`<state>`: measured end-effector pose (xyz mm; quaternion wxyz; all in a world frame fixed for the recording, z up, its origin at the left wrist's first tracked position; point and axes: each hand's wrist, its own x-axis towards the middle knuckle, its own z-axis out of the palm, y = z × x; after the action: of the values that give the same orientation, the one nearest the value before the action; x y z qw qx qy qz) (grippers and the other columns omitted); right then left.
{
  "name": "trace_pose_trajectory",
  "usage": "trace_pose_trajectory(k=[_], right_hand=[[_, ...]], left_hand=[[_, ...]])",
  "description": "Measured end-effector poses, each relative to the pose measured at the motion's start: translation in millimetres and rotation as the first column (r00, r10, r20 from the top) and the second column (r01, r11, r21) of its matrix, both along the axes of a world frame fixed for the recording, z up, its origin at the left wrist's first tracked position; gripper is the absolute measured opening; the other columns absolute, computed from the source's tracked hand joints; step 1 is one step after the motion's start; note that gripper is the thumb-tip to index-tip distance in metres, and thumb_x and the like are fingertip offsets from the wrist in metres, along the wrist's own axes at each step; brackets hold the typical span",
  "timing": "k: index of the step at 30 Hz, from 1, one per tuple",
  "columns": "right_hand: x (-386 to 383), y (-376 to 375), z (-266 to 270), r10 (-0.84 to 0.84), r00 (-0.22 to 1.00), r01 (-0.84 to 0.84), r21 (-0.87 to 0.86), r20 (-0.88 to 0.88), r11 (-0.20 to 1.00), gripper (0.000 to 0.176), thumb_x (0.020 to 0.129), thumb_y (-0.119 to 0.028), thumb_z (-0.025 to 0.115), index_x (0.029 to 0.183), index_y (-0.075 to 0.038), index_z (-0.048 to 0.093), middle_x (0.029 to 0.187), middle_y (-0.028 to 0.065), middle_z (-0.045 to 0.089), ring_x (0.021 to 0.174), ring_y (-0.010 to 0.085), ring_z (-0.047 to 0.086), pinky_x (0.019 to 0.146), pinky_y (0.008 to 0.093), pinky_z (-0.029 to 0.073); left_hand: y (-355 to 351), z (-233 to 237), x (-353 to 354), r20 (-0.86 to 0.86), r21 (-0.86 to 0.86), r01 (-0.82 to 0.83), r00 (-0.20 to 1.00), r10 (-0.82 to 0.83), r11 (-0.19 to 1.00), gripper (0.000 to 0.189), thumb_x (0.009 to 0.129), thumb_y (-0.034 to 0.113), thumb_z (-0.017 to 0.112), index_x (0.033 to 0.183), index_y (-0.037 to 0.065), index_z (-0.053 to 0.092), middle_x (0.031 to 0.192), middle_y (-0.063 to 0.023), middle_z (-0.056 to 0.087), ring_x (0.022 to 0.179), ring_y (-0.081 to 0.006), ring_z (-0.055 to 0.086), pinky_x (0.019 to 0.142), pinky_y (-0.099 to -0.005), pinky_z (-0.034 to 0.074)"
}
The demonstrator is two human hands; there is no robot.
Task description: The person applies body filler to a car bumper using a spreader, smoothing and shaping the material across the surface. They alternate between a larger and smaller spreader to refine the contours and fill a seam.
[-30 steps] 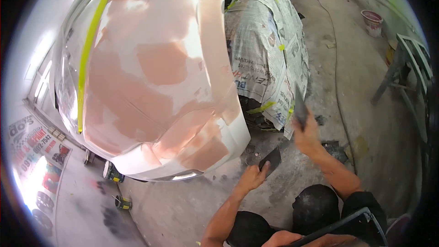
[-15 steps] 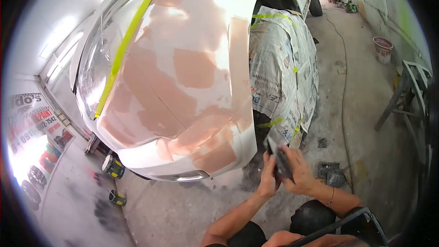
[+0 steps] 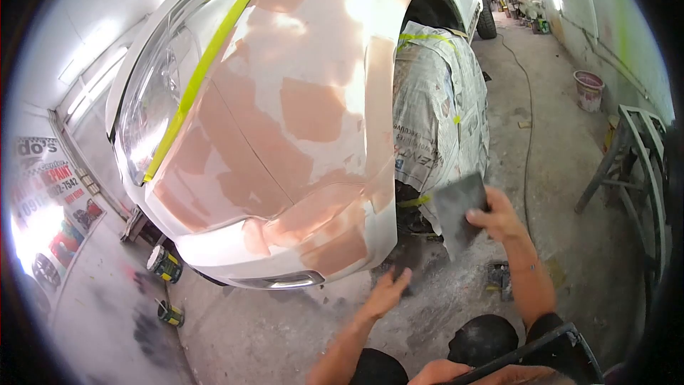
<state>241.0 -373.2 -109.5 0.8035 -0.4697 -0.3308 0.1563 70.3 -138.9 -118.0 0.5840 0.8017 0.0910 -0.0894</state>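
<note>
My right hand [image 3: 499,217] pinches a dark grey sheet of sandpaper [image 3: 456,207] by its right edge, thumb on its face. The sheet is held up in front of the paper-covered wheel [image 3: 442,114]. Lower and to the left, my left hand [image 3: 388,294] is apart from the sheet, below the bumper corner. A dark shape shows at its fingers, too blurred to name. The white car [image 3: 320,43] stands before me, with pinkish-brown patches on its bumper and fender. Yellow-green tape [image 3: 203,78] runs along the headlight edge.
Two paint cans, a larger can [image 3: 164,264] and a smaller can [image 3: 171,313], stand by the left wall. To the right are a metal stand [image 3: 634,171], a bucket [image 3: 588,90] and a cable [image 3: 529,128] along the floor. Dark scraps [image 3: 499,278] lie near my right arm.
My hands were together on a dark, narrow object and have separated. The right hand has moved up and right with the sheet now facing me; the left has dropped down and left. The view shifted slightly.
</note>
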Motion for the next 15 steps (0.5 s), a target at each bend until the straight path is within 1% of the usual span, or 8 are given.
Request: trace_pose_trajectory(k=[1, 3, 6, 7, 8, 10, 12, 15], right_hand=[[2.2, 11.9, 22.7, -0.002, 0.999, 0.0, 0.035, 0.045, 0.999, 0.042, 0.084, -0.011, 0.077, 0.12, 0.004, 0.061, 0.109, 0.0043, 0.068, 0.096, 0.0114, 0.062, 0.082, 0.0279, 0.052], [4.7, 33.8, 49.0, -0.009, 0.997, 0.003, 0.074, 0.083, 0.997, 0.044, 0.084, -0.011, 0.077, 0.122, 0.004, 0.061, 0.111, 0.0035, 0.067, 0.098, 0.0106, 0.061, 0.083, 0.0281, 0.051], [3.1, 53.0, 58.0, -0.003, 0.994, -0.004, 0.065, 0.106, 0.998, 0.044, 0.083, -0.005, 0.073, 0.125, 0.0, 0.062, 0.116, 0.0083, 0.066, 0.101, 0.0157, 0.061, 0.086, 0.0312, 0.051], [-11.4, 52.5, 65.9, -0.38, 0.765, 0.411, 0.059, 0.521, 0.91, 0.048, 0.079, 0.0, 0.071, 0.127, -0.003, 0.063, 0.12, 0.0099, 0.064, 0.103, 0.0206, 0.061, 0.087, 0.0335, 0.05], [-25.9, 54.3, 68.3, -0.551, 0.257, 0.713, 0.229, 0.794, 0.663, 0.054, 0.076, 0.004, 0.068, 0.128, -0.007, 0.063, 0.125, 0.0114, 0.062, 0.105, 0.0254, 0.06, 0.088, 0.0358, 0.049], [-56.3, 68.1, 52.1, -0.584, 0.209, 0.759, 0.247, 0.784, 0.603, 0.057, 0.072, 0.0, 0.065, 0.127, -0.014, 0.066, 0.133, 0.0113, 0.058, 0.113, 0.0313, 0.056, 0.093, 0.0403, 0.046], [-72.6, 87.9, 38.5, -0.505, -0.151, 0.784, 0.414, 0.85, 0.463, 0.052, 0.077, -0.009, 0.062, 0.128, -0.018, 0.066, 0.14, 0.0054, 0.055, 0.122, 0.0296, 0.05, 0.098, 0.0429, 0.041], [-66.9, 111.4, 29.8, -0.405, -0.172, 0.762, 0.382, 0.898, 0.523, 0.047, 0.083, -0.017, 0.059, 0.13, -0.02, 0.064, 0.141, 0.0034, 0.054, 0.127, 0.0265, 0.047, 0.103, 0.0431, 0.037]], left_hand=[[-5.7, 9.9, 0.9, -0.327, 0.419, 0.157, 0.945, -0.012, 0.894, 0.061, 0.105, 0.038, 0.047, 0.148, -0.004, 0.034, 0.125, -0.0275, 0.06, 0.123, -0.0334, 0.056, 0.107, -0.0404, 0.038], [-3.1, -39.7, 4.5, -0.256, 0.461, 0.276, 0.951, -0.171, 0.844, 0.058, 0.105, 0.038, 0.045, 0.147, -0.002, 0.036, 0.118, -0.03, 0.062, 0.118, -0.0374, 0.059, 0.104, -0.0427, 0.041], [-14.6, -40.1, -0.1, -0.166, 0.516, 0.427, 0.9, -0.402, 0.743, 0.052, 0.105, 0.035, 0.044, 0.146, 0.003, 0.04, 0.109, -0.032, 0.064, 0.112, -0.0433, 0.06, 0.097, -0.0474, 0.045], [-18.9, -34.3, -1.5, -0.137, 0.526, 0.464, 0.873, -0.467, 0.713, 0.049, 0.104, 0.032, 0.044, 0.146, 0.007, 0.041, 0.108, -0.0314, 0.064, 0.11, -0.0451, 0.06, 0.094, -0.0496, 0.046], [-16.9, -39.1, -2.2, -0.141, 0.527, 0.463, 0.875, -0.464, 0.713, 0.049, 0.104, 0.032, 0.044, 0.146, 0.007, 0.041, 0.108, -0.0314, 0.064, 0.11, -0.0451, 0.06, 0.094, -0.0496, 0.046], [-9.3, -54.7, -1.9, 0.003, 0.511, 0.4, 0.884, -0.467, 0.761, 0.049, 0.102, 0.031, 0.046, 0.145, 0.008, 0.043, 0.103, -0.0311, 0.065, 0.097, -0.049, 0.061, 0.085, -0.0525, 0.046], [-5.0, -60.9, 0.0, -0.015, 0.526, 0.41, 0.881, -0.473, 0.745, 0.048, 0.102, 0.029, 0.047, 0.146, 0.01, 0.043, 0.107, -0.0301, 0.064, 0.1, -0.0484, 0.061, 0.087, -0.0527, 0.046], [-9.1, -50.3, -1.5, -0.055, 0.543, 0.423, 0.88, -0.471, 0.725, 0.047, 0.102, 0.027, 0.047, 0.147, 0.013, 0.042, 0.112, -0.0291, 0.064, 0.105, -0.0477, 0.059, 0.091, -0.0534, 0.045]])
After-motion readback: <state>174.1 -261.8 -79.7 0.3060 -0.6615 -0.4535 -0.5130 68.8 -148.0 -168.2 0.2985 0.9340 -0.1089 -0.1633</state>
